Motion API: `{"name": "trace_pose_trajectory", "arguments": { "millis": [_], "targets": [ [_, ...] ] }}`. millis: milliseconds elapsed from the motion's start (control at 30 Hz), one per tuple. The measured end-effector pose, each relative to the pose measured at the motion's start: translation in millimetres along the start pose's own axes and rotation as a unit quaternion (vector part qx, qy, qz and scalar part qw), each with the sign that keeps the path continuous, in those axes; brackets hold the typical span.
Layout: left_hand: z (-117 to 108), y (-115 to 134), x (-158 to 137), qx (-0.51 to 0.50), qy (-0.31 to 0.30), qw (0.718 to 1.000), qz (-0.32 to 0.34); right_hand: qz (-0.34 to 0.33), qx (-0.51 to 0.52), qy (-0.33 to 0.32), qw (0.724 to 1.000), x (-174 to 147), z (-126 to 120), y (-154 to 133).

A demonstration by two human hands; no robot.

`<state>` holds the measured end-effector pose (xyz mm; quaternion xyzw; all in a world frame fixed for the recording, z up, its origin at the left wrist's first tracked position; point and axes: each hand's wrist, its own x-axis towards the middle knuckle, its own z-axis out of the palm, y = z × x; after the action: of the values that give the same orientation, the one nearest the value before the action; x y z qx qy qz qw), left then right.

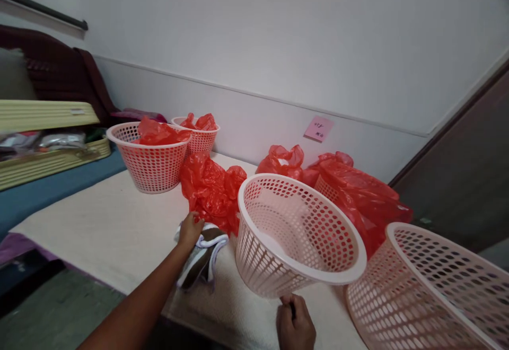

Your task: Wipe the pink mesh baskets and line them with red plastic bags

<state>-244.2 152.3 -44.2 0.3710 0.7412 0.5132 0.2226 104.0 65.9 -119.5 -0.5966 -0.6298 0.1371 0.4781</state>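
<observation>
- Plastic basket, pale pink and round, flares upward to a thick smooth rim, its walls pierced with rows of holes; it sits on the pale surface just above the right hand.
- Red plastic bag, thin, glossy and crumpled, lies to the left of that basket.
- Striped cloth, soft and folded, brown, white and grey, rests on the pale surface by the near side of the red bag, under the left hand.
- Left hand bends its fingers over the cloth at the bag's edge; whether it grips either, I cannot tell.
- Right hand curls into a loose fist below the basket's base; whether its fingertips pinch the plastic, I cannot tell.
- White wall, crossed by a thin ledge, backs everything; a pink note sticks to it.
- Pale surface, finely textured, adjoins a blue cover bearing an open, ribbed yellow suitcase.
- Another basket is cut off at the right.
- More red bags are partly hidden behind the central basket.
- Handwriting on the note is too small to read.
</observation>
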Motion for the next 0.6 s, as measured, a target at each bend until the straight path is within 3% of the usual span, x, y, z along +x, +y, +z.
{"name": "trace_pose_trajectory", "arguments": {
  "millis": [133,267,600],
  "targets": [
    [-3,0,-8,-0.067,-0.016,0.997,-0.040,-0.011,-0.013,-0.018,1.000,1,-1,2],
    [-12,8,-18,-0.085,-0.008,0.996,-0.020,-0.002,-0.005,-0.006,1.000,1,-2,-3],
    [-22,1,-36,0.096,-0.129,0.985,0.064,-0.013,0.013,-0.006,1.000,1,-5,-10]
  ]
}}
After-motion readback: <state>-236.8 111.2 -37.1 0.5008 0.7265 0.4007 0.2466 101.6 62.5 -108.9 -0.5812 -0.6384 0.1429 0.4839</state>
